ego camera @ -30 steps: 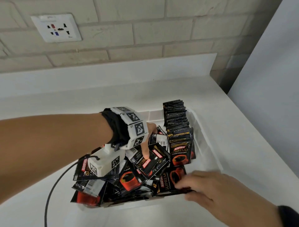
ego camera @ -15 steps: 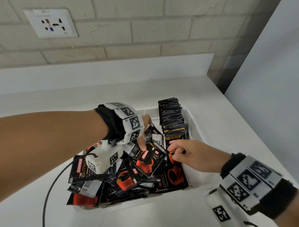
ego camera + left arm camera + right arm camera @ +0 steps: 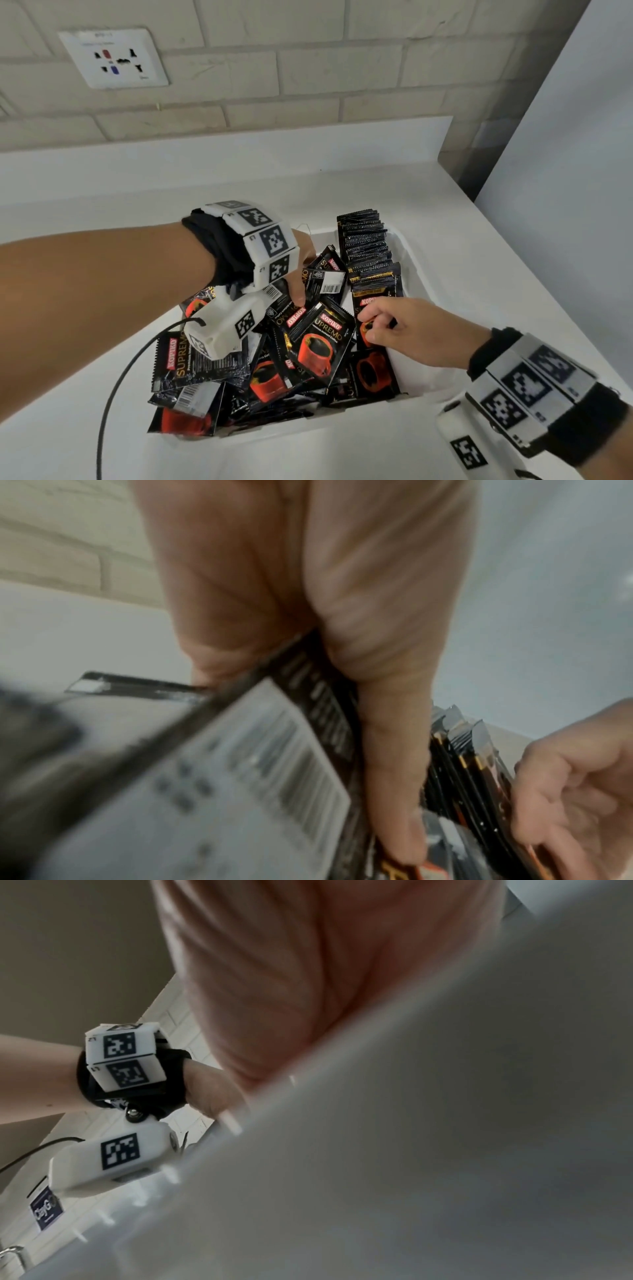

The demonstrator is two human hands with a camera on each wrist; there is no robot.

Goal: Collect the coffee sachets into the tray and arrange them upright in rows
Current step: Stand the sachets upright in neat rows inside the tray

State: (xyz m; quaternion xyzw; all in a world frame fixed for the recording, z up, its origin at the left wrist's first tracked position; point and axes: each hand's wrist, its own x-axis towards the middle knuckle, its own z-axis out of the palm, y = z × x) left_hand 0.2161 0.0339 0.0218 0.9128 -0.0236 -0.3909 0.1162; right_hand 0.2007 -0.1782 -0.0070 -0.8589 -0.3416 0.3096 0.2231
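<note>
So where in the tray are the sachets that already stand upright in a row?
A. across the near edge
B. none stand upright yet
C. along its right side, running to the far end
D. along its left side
C: the upright row runs along the right wall of the tray to its far end, while the loose sachets lie heaped in the middle and left.

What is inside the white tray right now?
Inside the tray: an upright sachet row at right, and a loose sachet pile. The tray floor beneath is mostly covered.
</note>
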